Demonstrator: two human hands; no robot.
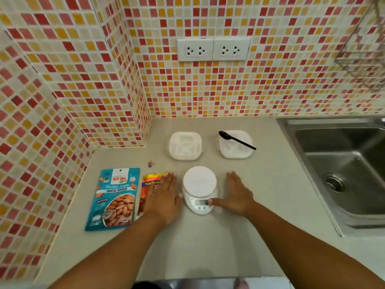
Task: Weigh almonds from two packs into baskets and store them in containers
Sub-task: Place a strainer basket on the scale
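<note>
A small white kitchen scale (199,189) stands on the beige counter (208,243), its round platform bare. My right hand (235,195) lies flat beside it, the thumb touching the scale's display panel. My left hand (164,197) lies flat, fingers straight, partly over an orange almond pack (149,182). A teal roasted-almonds pack (115,199) lies further left. Behind the scale sit two white containers with baskets inside, the left container (186,145) and the right container (235,145). A black spoon (236,139) rests across the right one.
A steel sink (341,165) takes up the right side of the counter. Mosaic tiled walls close off the back and left, with a double socket (213,49) above. A small brown scrap (151,163) lies near the left wall.
</note>
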